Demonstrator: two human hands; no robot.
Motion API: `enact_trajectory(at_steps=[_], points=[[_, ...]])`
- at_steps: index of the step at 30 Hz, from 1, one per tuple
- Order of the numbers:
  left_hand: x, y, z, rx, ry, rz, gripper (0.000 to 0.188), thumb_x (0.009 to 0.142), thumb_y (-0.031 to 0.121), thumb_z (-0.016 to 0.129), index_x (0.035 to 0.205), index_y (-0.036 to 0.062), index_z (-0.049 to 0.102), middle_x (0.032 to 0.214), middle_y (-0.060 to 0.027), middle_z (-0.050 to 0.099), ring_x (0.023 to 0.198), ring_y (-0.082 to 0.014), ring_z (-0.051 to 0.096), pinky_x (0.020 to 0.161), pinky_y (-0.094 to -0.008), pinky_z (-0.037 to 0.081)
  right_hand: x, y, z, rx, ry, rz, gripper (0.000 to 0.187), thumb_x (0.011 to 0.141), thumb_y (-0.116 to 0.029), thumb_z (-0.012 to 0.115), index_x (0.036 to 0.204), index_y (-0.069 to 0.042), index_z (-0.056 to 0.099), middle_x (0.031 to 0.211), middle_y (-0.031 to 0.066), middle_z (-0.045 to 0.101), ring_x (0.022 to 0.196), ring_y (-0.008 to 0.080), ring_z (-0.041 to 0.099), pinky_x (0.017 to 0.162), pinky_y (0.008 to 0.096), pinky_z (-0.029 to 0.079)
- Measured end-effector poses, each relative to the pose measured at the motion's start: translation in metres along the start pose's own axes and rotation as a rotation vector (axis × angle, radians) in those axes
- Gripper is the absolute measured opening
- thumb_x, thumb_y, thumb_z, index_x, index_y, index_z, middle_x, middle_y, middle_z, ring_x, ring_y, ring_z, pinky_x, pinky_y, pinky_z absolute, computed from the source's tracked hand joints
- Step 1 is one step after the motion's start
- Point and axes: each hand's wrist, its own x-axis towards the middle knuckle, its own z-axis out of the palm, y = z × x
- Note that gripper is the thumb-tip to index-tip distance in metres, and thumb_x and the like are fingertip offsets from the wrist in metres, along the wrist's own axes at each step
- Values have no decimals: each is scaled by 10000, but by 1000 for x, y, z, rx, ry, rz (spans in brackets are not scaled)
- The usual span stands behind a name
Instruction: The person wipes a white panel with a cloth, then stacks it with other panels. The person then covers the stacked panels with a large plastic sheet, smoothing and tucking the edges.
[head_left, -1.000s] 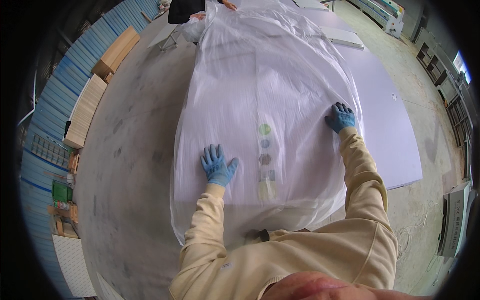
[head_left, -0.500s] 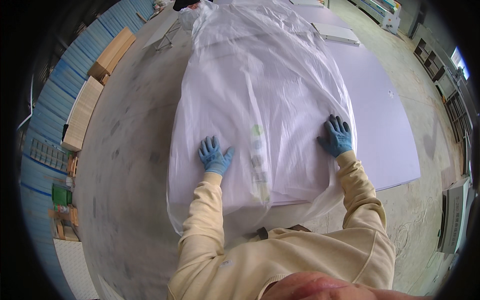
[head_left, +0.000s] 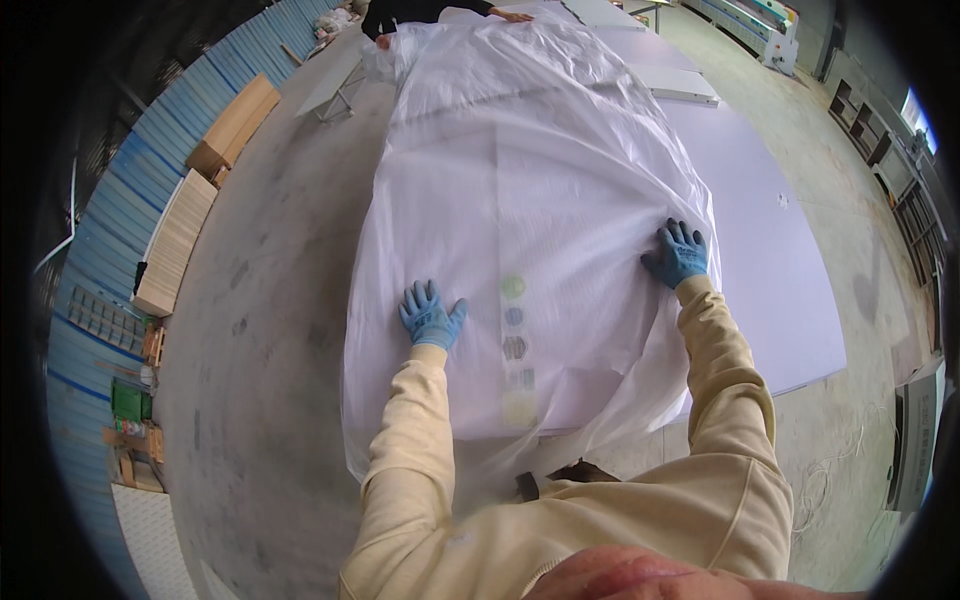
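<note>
A large sheet of translucent white plastic film [head_left: 560, 190] lies over a pale lilac board [head_left: 770, 250]. Wrinkles run across the film at the far end and on the right, and its near edge hangs past the board toward my body. My left hand [head_left: 430, 317], in a blue glove, rests flat on the film's left part with fingers spread. Farther right, my right hand [head_left: 678, 255], gloved the same way, presses flat near the film's right edge, fingers spread. Between them, a column of coloured round and square marks [head_left: 515, 348] shows on or through the film.
At the far end a co-worker in a dark sleeve [head_left: 420, 12] touches the film. White panels [head_left: 675, 84] lie on the board at the far right. Stacked wooden boards [head_left: 178, 240] stand along the blue wall at left. A grey cabinet [head_left: 915, 435] stands at right, near a loose cable [head_left: 818, 490].
The film between my hands lies flatter, and the coloured marks show more clearly. More of the co-worker's arms is in view at the far end. Both my hands stay spread on the film.
</note>
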Motion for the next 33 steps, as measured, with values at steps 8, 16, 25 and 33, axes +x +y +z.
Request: enact_trajectory(at_steps=[8, 16, 25, 33], points=[[7, 8, -16, -9, 96, -29, 958, 993, 704, 594, 1715, 99, 422, 1787, -216, 357, 1670, -422, 276, 1342, -617, 205, 13, 21, 3, 63, 256, -139, 693, 937, -498, 769, 1481, -91, 635, 1665, 206, 551, 1552, 402, 481, 1275, 569, 347], [-85, -31, -14, -31, 35, 75, 993, 973, 719, 642, 1725, 116, 404, 1776, -247, 359, 1664, -456, 268, 1336, -643, 190, -114, 12, 8, 47, 98, -16, 758, 909, -563, 775, 1479, -90, 616, 1642, 256, 534, 1562, 481, 440, 1267, 639, 306], [-62, -49, 22, -51, 72, 122, 1065, 977, 790, 562, 1765, 115, 319, 1802, -263, 305, 1684, -474, 207, 1342, -669, 132, -64, -4, 9, 10, 70, 8, 792, 932, -618, 719, 1514, -103, 568, 1712, 226, 455, 1612, 458, 371, 1285, 611, 291], [-14, -16, 13, -113, 54, 73, 1031, 988, 770, 550, 1751, 107, 349, 1815, -253, 289, 1690, -462, 208, 1355, -644, 124, 7, -15, -4, -57, 21, 134, 754, 987, -607, 686, 1563, -134, 571, 1725, 169, 482, 1633, 356, 385, 1321, 576, 284]])
